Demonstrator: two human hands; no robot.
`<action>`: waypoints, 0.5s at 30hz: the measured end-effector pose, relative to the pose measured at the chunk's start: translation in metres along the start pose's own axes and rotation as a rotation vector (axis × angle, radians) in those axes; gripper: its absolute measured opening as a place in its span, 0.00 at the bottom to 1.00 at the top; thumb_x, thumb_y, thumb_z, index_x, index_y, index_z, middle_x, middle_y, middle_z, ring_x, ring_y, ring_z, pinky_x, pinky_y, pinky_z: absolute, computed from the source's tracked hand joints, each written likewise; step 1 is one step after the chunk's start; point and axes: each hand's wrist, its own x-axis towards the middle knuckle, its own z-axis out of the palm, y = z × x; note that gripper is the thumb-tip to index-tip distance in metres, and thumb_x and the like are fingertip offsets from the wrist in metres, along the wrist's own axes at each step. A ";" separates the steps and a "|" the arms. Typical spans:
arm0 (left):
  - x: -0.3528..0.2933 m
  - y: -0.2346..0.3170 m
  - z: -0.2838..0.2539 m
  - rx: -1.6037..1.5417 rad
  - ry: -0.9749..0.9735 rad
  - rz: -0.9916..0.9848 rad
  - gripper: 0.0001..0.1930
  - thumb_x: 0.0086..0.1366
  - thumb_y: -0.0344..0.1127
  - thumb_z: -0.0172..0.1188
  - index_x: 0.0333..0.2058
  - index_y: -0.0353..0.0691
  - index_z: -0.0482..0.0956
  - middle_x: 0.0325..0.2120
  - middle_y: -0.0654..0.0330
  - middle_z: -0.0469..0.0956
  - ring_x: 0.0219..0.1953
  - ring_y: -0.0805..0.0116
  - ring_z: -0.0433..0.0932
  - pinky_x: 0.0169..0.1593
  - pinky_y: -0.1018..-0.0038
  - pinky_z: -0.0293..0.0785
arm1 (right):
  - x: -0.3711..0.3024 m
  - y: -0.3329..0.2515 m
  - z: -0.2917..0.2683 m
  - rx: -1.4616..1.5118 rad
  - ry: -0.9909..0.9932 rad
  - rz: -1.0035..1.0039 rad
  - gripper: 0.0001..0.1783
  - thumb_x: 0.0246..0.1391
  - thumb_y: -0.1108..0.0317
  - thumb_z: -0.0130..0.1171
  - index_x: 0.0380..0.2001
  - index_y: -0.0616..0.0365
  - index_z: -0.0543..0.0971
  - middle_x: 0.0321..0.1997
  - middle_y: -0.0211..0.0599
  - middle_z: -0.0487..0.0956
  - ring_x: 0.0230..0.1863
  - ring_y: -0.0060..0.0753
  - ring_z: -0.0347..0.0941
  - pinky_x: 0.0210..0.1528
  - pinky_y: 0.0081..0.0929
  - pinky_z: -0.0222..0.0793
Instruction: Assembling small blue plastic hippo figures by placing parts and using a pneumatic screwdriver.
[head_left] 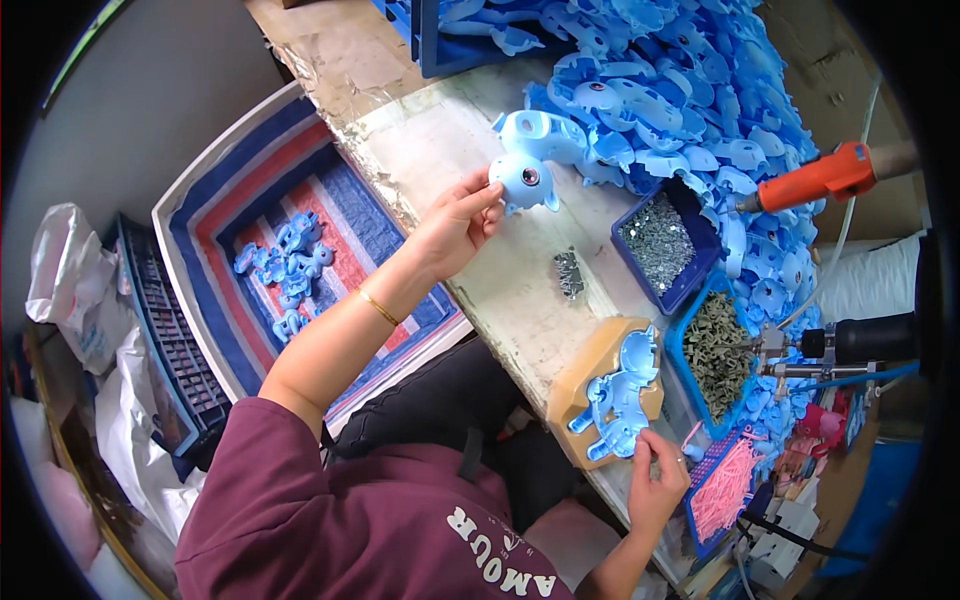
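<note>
Head view: left fingers [484, 201] pinch the blue shell's [522, 182] left edge.

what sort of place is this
Probably a toy-assembly workshop, judging by the heaped blue plastic toy parts, the small silver pieces sorted in a tray and the orange tool.

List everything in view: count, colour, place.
Bench: one, pale, centre
Eyed part: one, blue, over bench
Shell: one, blue, in fixture
Fixture: one, tan, near right
Parts pile: uncounted, blue, right
Metal bits: uncounted, silver, on bench
Trays: two, blue, right
Sticks: many, pink, in basket
Tools: two, orange and black, right
Crates: two, blue, left and top
Lined tub: one, striped, left
Bags: several, white, left
Shirt: one, maroon, bottom
Left hand: one, bare, holding eyed part
Right hand: one, bare, at shell
</note>
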 end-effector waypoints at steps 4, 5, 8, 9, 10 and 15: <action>-0.020 0.001 -0.005 -0.023 -0.002 -0.079 0.19 0.70 0.33 0.55 0.58 0.38 0.68 0.32 0.70 0.71 0.27 0.84 0.68 0.31 0.86 0.69 | 0.006 -0.014 0.005 0.033 -0.010 -0.027 0.06 0.52 0.77 0.63 0.36 0.63 0.82 0.34 0.41 0.82 0.35 0.36 0.79 0.40 0.28 0.72; -0.025 0.001 -0.002 0.005 -0.001 -0.096 0.19 0.70 0.34 0.56 0.57 0.38 0.68 0.31 0.70 0.71 0.26 0.84 0.69 0.31 0.87 0.69 | 0.008 -0.019 0.009 0.032 -0.009 -0.025 0.06 0.52 0.77 0.63 0.36 0.63 0.82 0.34 0.41 0.82 0.35 0.36 0.79 0.40 0.28 0.72; -0.044 0.001 0.010 0.035 -0.035 -0.117 0.19 0.70 0.34 0.56 0.56 0.37 0.69 0.30 0.70 0.72 0.27 0.84 0.71 0.32 0.86 0.71 | 0.021 -0.040 0.027 0.198 -0.065 -0.100 0.09 0.53 0.78 0.63 0.39 0.65 0.82 0.37 0.42 0.82 0.38 0.33 0.79 0.42 0.29 0.74; -0.050 0.000 0.014 0.035 -0.037 -0.125 0.19 0.70 0.34 0.56 0.56 0.37 0.69 0.30 0.70 0.72 0.27 0.84 0.71 0.32 0.86 0.71 | 0.026 -0.051 0.034 0.285 -0.104 -0.093 0.12 0.53 0.78 0.62 0.42 0.65 0.81 0.42 0.43 0.82 0.42 0.32 0.79 0.43 0.29 0.74; -0.057 -0.003 0.018 0.031 -0.067 -0.140 0.19 0.70 0.34 0.56 0.57 0.37 0.68 0.29 0.69 0.73 0.28 0.83 0.73 0.33 0.86 0.72 | 0.035 -0.064 0.044 0.367 -0.115 -0.104 0.18 0.53 0.77 0.63 0.49 0.64 0.78 0.47 0.46 0.80 0.45 0.37 0.79 0.46 0.31 0.74; -0.084 -0.012 0.035 -0.021 -0.124 -0.218 0.21 0.68 0.34 0.58 0.58 0.36 0.68 0.33 0.66 0.75 0.27 0.82 0.74 0.35 0.84 0.74 | 0.080 -0.099 0.096 0.814 -0.150 -0.027 0.30 0.59 0.74 0.60 0.64 0.61 0.67 0.63 0.49 0.70 0.51 0.39 0.76 0.50 0.31 0.74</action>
